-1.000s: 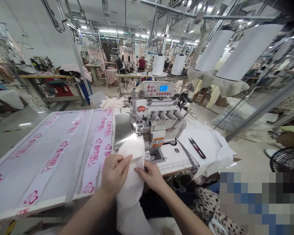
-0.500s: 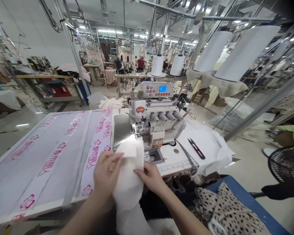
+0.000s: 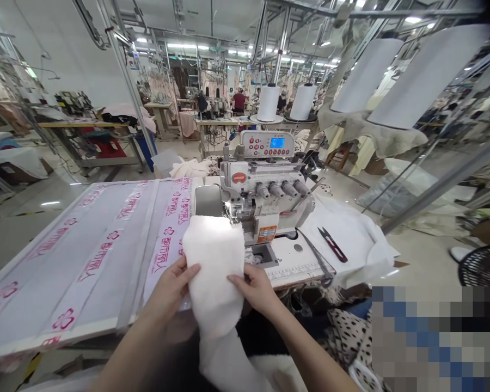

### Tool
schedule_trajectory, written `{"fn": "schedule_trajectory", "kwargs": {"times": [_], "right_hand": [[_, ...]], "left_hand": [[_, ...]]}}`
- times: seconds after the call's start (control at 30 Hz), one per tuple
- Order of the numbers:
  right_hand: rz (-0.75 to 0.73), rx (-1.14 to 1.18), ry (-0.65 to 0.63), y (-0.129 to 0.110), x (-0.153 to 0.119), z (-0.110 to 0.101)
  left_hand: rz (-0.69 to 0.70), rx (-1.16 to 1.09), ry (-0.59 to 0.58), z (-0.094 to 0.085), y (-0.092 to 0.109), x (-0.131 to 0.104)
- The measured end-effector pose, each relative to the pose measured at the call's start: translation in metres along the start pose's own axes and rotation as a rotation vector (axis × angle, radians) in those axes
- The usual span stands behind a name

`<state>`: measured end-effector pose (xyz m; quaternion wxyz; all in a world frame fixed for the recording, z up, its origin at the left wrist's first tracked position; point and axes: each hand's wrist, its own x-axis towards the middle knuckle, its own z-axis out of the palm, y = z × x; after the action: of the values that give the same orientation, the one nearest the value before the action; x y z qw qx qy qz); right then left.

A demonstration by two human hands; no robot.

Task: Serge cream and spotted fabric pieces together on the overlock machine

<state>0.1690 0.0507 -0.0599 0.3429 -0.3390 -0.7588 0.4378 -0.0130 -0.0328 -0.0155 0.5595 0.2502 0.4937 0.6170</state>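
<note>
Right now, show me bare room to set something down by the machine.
Widest: the printed sheet, left of the left hand and machine. Smaller: the ruler strip between right hand and snips. Crowded: the machine's front, where both hands hold white cloth.

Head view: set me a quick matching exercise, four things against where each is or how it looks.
1. White fabric
2. Snips
3. Display
4. Small thread cone

A. Lit blue
B. Standing upright behind the sewing machine
C. Held by the left hand and right hand
D. Lying on white cloth

Pairs: 1-C, 2-D, 3-A, 4-B.
</note>
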Motion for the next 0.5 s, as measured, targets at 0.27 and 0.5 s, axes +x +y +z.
{"fn": "schedule_trajectory", "kwargs": {"times": [0.27, 0.5], "right_hand": [[0.013, 0.158, -0.165, -0.004, -0.005, -0.008], [0.224, 0.53, -0.377, -0.04, -0.042, -0.002]], "left_hand": [[-0.143, 0.446, -0.17, -0.015, 0.0, -0.034], [-0.004, 0.265, -0.035, -0.032, -0.005, -0.065]]}}
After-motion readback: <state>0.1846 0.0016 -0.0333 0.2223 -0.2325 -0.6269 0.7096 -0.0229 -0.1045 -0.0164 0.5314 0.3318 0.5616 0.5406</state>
